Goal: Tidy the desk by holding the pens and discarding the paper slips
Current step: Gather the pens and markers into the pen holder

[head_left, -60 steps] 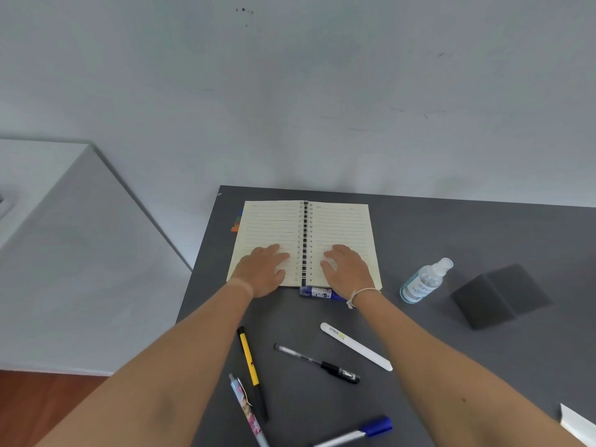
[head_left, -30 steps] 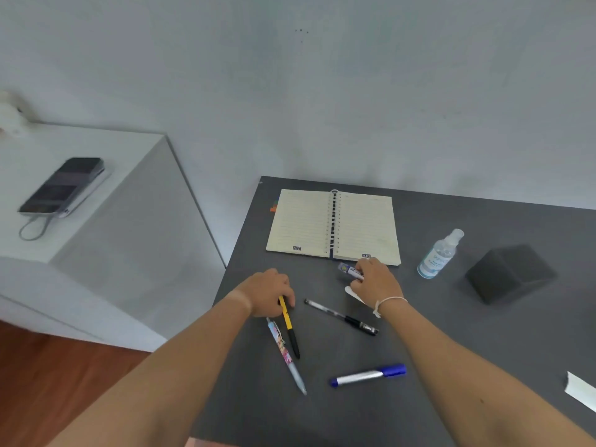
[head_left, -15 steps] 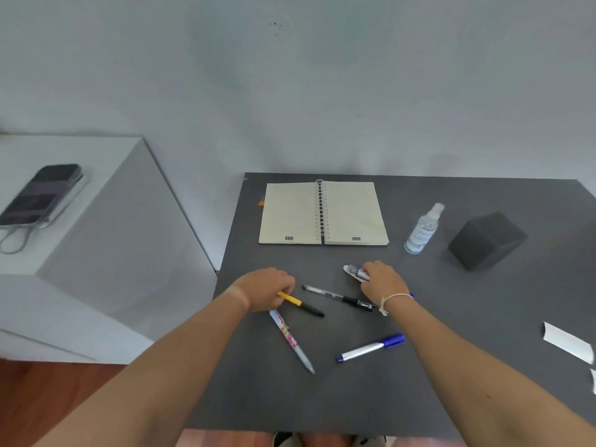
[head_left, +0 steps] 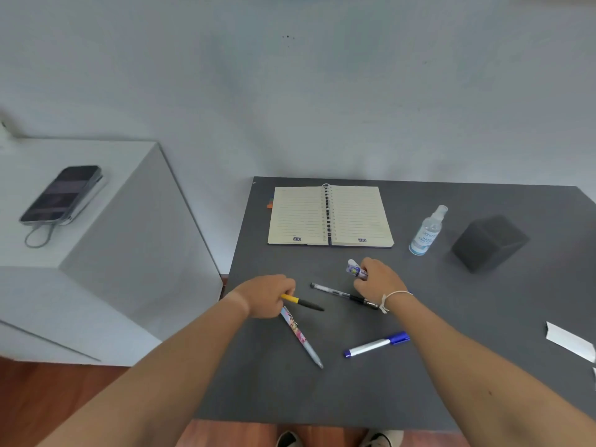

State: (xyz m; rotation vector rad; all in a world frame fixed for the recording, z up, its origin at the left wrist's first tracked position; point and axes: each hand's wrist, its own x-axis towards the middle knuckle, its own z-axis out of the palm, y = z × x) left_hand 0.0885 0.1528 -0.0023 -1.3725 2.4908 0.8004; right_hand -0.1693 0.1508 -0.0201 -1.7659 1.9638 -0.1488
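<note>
My left hand (head_left: 269, 295) is closed around the yellow-and-black pen (head_left: 304, 302), whose black tip points right. Just below it a patterned pink pen (head_left: 300, 337) lies on the grey desk (head_left: 322, 398). My right hand (head_left: 380, 279) grips a white-and-purple pen (head_left: 354, 268) that sticks out to the left of the fist. Under that hand lies a clear black-capped pen (head_left: 338, 292). A blue-capped marker (head_left: 375, 344) rests nearer the front. A white paper slip (head_left: 569, 341) sits at the desk's right edge.
An open spiral notebook (head_left: 329, 216) lies at the back of the desk, with a spray bottle (head_left: 425, 232) and a dark grey block (head_left: 488, 241) to its right. A phone (head_left: 61, 195) on a cable rests on the white cabinet at left.
Both hands left the notebook and came down onto pens. The left closed on the yellow pen and swung it sideways; the right took up the white-and-purple pen. The view pulled back.
</note>
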